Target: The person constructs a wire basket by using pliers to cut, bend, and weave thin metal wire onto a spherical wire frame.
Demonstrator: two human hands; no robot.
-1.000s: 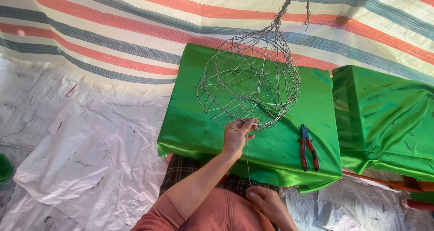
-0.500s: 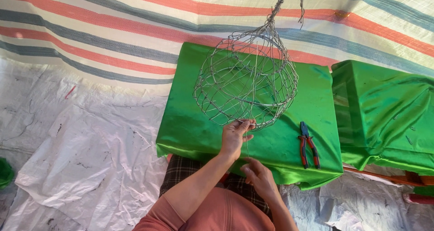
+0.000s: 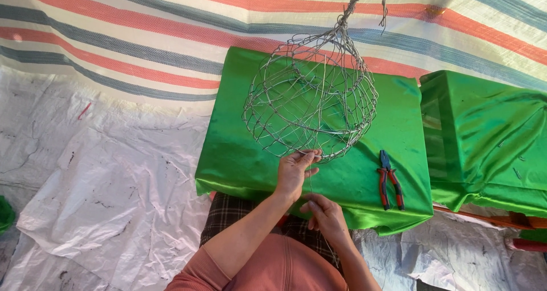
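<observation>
over the green-draped table [image 3: 239, 160], my left hand [image 3: 293, 174] reaches up to the lower rim of a round wire basket frame [image 3: 310, 103], fingers pinched shut on the wire at its bottom edge. the frame sits on the green cloth, tilted, with its twisted wire neck rising toward the top of the picture against a striped tarp [image 3: 142, 35] in red, blue and cream. below and just beside the left, my right hand [image 3: 325, 214] hovers near my lap, fingers curled closed around a thin strand of wire [image 3: 311, 183] that runs up to the frame (the strand is fine and hard to follow, so i cannot tell exactly where it joins). red-handled pliers [image 3: 389, 180] lie flat on the cloth to the right of the frame, apart from both hands. a second green-covered block [image 3: 490, 137] stands just beside the table on the right, with a narrow gap between them. crinkled white plastic sheeting [image 3: 97, 200] covers the ground to the left. my salmon sleeve and a checked cloth over my lap fill the bottom of the frame.
</observation>
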